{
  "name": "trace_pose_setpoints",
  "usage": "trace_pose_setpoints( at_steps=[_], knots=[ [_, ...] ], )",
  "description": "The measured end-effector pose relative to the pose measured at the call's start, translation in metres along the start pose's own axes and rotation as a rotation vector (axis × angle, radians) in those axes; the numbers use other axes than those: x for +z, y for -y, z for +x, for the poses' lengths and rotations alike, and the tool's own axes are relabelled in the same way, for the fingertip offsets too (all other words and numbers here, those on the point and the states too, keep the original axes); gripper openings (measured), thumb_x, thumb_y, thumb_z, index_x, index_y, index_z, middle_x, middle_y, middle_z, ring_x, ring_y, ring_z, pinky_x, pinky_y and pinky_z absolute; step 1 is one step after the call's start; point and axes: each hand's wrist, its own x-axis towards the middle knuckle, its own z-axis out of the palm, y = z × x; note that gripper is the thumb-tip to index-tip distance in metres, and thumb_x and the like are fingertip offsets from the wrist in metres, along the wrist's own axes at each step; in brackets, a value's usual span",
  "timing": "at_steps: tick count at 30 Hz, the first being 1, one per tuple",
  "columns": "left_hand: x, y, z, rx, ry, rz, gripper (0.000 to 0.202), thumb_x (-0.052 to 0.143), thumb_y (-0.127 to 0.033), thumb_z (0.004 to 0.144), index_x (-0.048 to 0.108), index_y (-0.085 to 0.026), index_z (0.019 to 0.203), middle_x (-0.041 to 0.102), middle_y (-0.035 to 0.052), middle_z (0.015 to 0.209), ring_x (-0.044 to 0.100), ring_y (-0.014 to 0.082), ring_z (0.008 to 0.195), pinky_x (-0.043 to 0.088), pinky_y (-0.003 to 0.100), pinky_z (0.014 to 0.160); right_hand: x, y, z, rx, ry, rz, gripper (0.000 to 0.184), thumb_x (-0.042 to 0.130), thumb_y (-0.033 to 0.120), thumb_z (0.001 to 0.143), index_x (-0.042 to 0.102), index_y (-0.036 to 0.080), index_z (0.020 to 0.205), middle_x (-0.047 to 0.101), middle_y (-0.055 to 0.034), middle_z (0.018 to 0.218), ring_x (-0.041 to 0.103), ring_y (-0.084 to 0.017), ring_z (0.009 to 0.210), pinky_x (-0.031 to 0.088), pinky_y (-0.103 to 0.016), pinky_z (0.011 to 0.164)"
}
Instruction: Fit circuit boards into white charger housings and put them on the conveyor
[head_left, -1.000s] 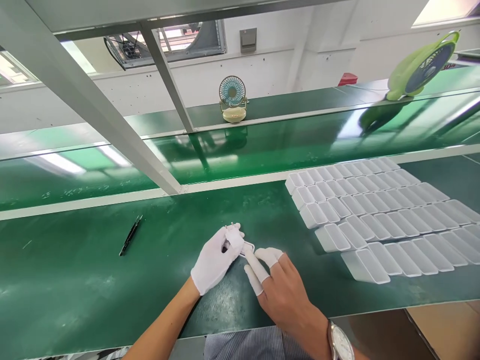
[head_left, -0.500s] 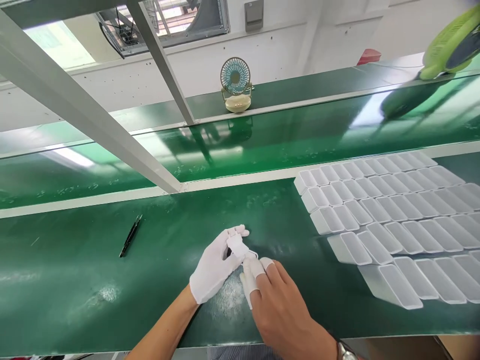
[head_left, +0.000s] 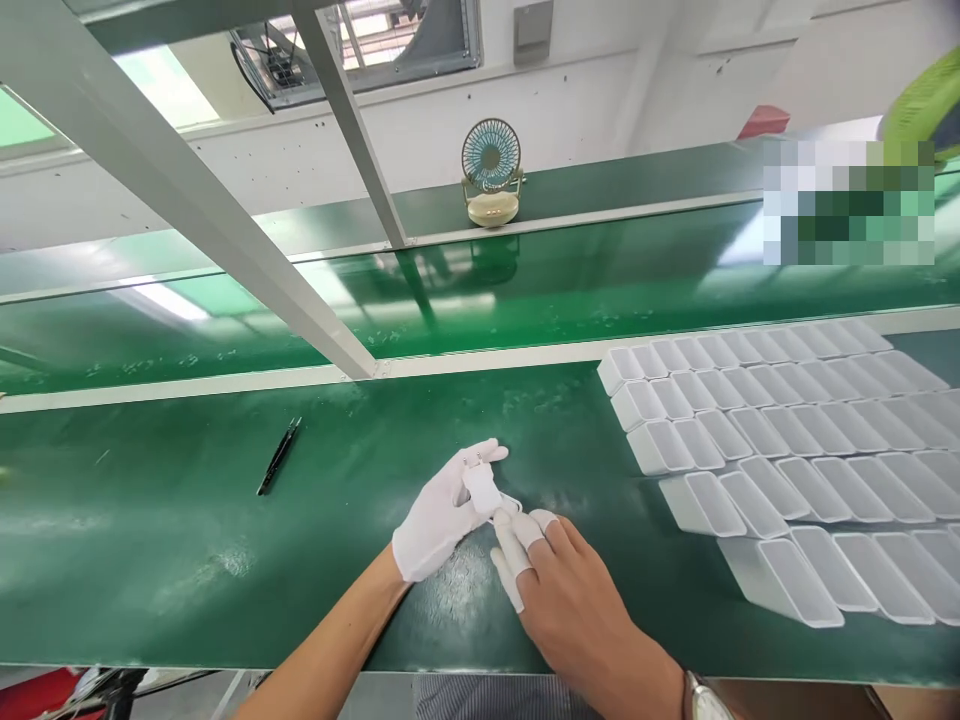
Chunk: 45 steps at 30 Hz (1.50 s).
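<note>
Fingers of the gloved left hand (head_left: 439,512) pinched a small white plastic plug (head_left: 481,490) (boxy, metal prongs up) near the green bench's (head_left: 150,560) front edge; the right hand (head_left: 555,585), rubber-capped fingertips curled, touched it.

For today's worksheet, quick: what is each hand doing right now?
Left hand: gloved, closed on a small white part.
Right hand: finger cots on, fingertips pinching the same part from the other side.
</note>
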Motion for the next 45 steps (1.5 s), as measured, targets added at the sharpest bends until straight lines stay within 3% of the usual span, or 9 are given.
trace_pose_setpoints(
  at_steps=[6, 10, 14, 16, 19, 22, 28, 36, 45],
  knots=[
    [0.002, 0.002, -0.006, 0.070, -0.086, 0.109, 0.068, 0.075, -0.036, 0.085, 0.046, -0.019, 0.144, 0.051, 0.0162, 0.150, 0.053, 0.0306, 0.134, 0.044, 0.044, 0.112, -0.008, -0.009, -0.015, 0.177, -0.128, 0.104, 0.018, 0.057, 0.011, 0.092, 0.064, 0.018, 0.077, 0.059, -0.0118, 0.087, 0.057, -0.028, 0.091, 0.052, -0.045, 0.075],
    [-0.014, -0.001, -0.026, 0.036, -0.239, 0.472, 0.072, 0.076, -0.032, 0.081, 0.045, -0.023, 0.146, 0.056, 0.0120, 0.145, 0.061, 0.0274, 0.123, 0.049, 0.046, 0.106, -0.020, -0.012, -0.016, 0.157, -0.185, 0.093, 0.013, 0.058, 0.007, 0.092, 0.067, 0.012, 0.101, 0.061, -0.0148, 0.098, 0.058, -0.028, 0.097, 0.052, -0.044, 0.077],
    [-0.018, -0.004, -0.056, 0.182, -0.521, 0.982, 0.040, 0.066, -0.034, 0.089, 0.061, -0.026, 0.129, 0.066, 0.0074, 0.126, 0.062, 0.0271, 0.114, 0.051, 0.047, 0.099, -0.023, -0.005, -0.017, 0.100, -0.158, 0.089, 0.014, 0.058, 0.002, 0.088, 0.068, 0.010, 0.093, 0.059, -0.0156, 0.095, 0.056, -0.029, 0.095, 0.051, -0.045, 0.076],
    [-0.007, -0.006, -0.066, 0.312, -0.467, 1.217, 0.030, 0.060, -0.030, 0.093, 0.065, -0.027, 0.123, 0.067, 0.0058, 0.122, 0.061, 0.0267, 0.115, 0.050, 0.046, 0.099, -0.020, 0.001, -0.014, 0.057, -0.146, 0.080, 0.021, 0.054, -0.001, 0.084, 0.065, 0.014, 0.074, 0.056, -0.0126, 0.083, 0.054, -0.028, 0.086, 0.049, -0.044, 0.070],
    [0.015, -0.009, -0.067, 0.380, -0.269, 1.439, 0.030, 0.052, -0.019, 0.096, 0.064, -0.025, 0.122, 0.069, 0.0064, 0.115, 0.062, 0.0251, 0.105, 0.050, 0.042, 0.091, -0.014, 0.011, -0.002, 0.042, -0.166, -0.002, 0.031, 0.050, -0.004, 0.074, 0.052, 0.019, 0.054, 0.043, -0.0067, 0.065, 0.043, -0.022, 0.068, 0.042, -0.039, 0.058],
    [0.028, -0.014, -0.058, 0.368, -0.167, 1.529, 0.029, 0.045, -0.010, 0.095, 0.065, -0.021, 0.113, 0.068, 0.0076, 0.103, 0.060, 0.0232, 0.090, 0.049, 0.039, 0.081, -0.010, 0.016, 0.010, 0.064, -0.158, -0.102, 0.031, 0.050, -0.006, 0.071, 0.051, 0.019, 0.052, 0.042, -0.0070, 0.063, 0.039, -0.021, 0.065, 0.041, -0.037, 0.057],
    [0.033, -0.023, -0.047, 0.309, -0.075, 1.632, 0.024, 0.043, -0.007, 0.094, 0.064, -0.018, 0.094, 0.063, 0.0070, 0.087, 0.056, 0.0217, 0.078, 0.045, 0.036, 0.071, -0.010, 0.018, 0.019, 0.027, -0.096, -0.163, 0.028, 0.052, -0.006, 0.072, 0.055, 0.018, 0.057, 0.049, -0.0091, 0.068, 0.044, -0.023, 0.072, 0.044, -0.039, 0.065],
    [0.041, -0.019, -0.044, 0.246, -0.096, 1.763, 0.021, 0.045, -0.004, 0.088, 0.061, -0.017, 0.084, 0.059, 0.0066, 0.079, 0.054, 0.0207, 0.068, 0.038, 0.035, 0.061, -0.013, 0.024, 0.026, -0.008, -0.055, -0.213, 0.027, 0.053, 0.000, 0.075, 0.053, 0.018, 0.056, 0.047, -0.0071, 0.062, 0.043, -0.022, 0.063, 0.041, -0.040, 0.061],
    [0.037, -0.003, -0.045, 0.179, -0.149, 1.571, 0.024, 0.042, -0.005, 0.089, 0.061, -0.017, 0.096, 0.058, 0.0066, 0.085, 0.054, 0.0212, 0.073, 0.043, 0.037, 0.069, -0.014, 0.020, 0.024, -0.026, 0.007, -0.152, 0.029, 0.050, 0.001, 0.083, 0.057, 0.017, 0.060, 0.048, -0.0073, 0.064, 0.043, -0.022, 0.066, 0.040, -0.043, 0.070]
  ],
)
